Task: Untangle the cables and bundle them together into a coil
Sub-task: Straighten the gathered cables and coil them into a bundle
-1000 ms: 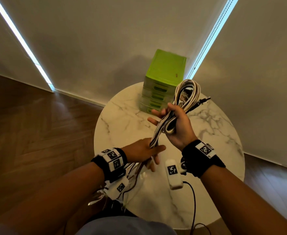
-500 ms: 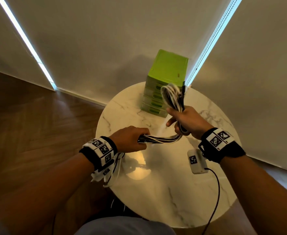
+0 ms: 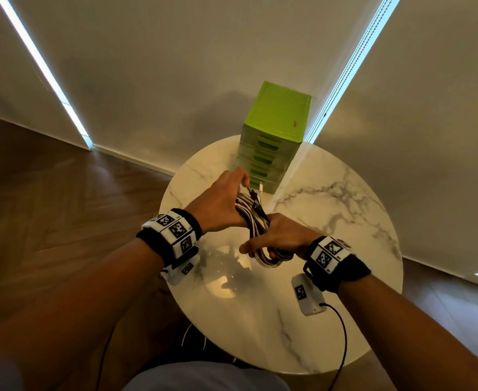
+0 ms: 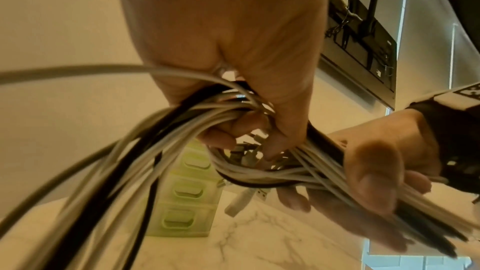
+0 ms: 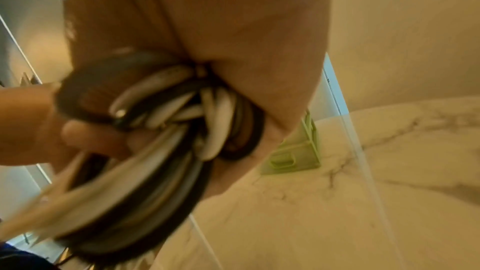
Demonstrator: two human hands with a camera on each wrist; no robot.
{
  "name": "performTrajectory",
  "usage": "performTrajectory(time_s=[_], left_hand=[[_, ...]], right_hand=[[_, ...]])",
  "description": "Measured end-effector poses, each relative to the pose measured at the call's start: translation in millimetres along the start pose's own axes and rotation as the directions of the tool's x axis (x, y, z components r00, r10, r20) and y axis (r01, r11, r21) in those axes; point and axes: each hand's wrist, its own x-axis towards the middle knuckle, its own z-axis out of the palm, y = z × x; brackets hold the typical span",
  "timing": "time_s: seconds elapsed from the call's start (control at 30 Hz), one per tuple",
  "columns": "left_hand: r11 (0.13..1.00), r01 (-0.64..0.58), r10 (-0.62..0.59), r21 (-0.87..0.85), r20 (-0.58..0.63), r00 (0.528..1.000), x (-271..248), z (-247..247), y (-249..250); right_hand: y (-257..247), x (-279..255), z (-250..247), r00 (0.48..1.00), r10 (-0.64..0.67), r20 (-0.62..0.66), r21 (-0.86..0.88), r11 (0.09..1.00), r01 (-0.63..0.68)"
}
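Note:
A bundle of white and black cables point(image 3: 256, 224) is held in the air above the round marble table point(image 3: 331, 221), between both hands. My left hand point(image 3: 220, 204) grips the far end of the bundle, its fingers curled round the strands point(image 4: 182, 122) near the plugs. My right hand point(image 3: 280, 235) holds the near end, where the cables loop below it point(image 3: 271, 259); its thumb point(image 4: 369, 174) lies over the strands. In the right wrist view the cables point(image 5: 166, 130) are blurred, wrapped across the palm.
A green set of small drawers point(image 3: 271, 142) stands at the table's far edge, just beyond the hands. Wood floor point(image 3: 62, 207) lies to the left and plain walls point(image 3: 175, 66) rise behind the table. Thin black leads point(image 3: 342, 334) hang from the wrist cameras.
The left hand has risen and moved forward to the bundle's far end. The right hand has dropped toward me and turned palm down. The bundle now runs from far to near.

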Motion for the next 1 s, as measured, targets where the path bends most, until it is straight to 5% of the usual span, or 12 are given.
performTrajectory(time_s=[0.13,0.23,0.33,0.47,0.57,0.73,0.87,1.0], left_hand=[[0.997,0.043,-0.039,0.058,-0.080,0.996,-6,4,-2],[0.998,-0.035,0.040,0.044,-0.128,0.991,-14,10,-8],[0.997,-0.057,0.063,0.053,-0.130,0.989,-22,16,-14],[0.991,0.107,-0.101,0.079,-0.078,0.992,-22,14,-24],[0.976,0.069,-0.066,0.204,-0.025,0.998,-23,14,-21],[0.942,0.295,-0.296,-0.161,0.022,0.955,-16,13,-7],[0.718,0.371,-0.404,-0.589,0.083,0.911,-6,6,5],[0.475,0.334,-0.483,-0.814,0.077,0.873,3,7,20]], right_hand=[[3,-2,9,0.997,0.028,-0.073,0.164,0.986,-0.016],[2,-7,8,0.992,0.037,-0.117,0.290,0.957,-0.001],[0,-11,3,0.990,0.027,-0.139,0.324,0.946,0.020],[0,-16,-11,0.990,0.025,-0.138,0.354,0.935,0.026],[-2,-22,-20,0.996,-0.011,-0.088,0.328,0.944,0.040],[-4,-28,-17,0.997,-0.070,-0.034,0.455,0.887,0.078],[-3,-21,-12,0.978,-0.129,-0.164,0.086,0.986,0.144],[-8,-18,-3,0.944,-0.253,-0.211,0.064,0.960,0.272]])
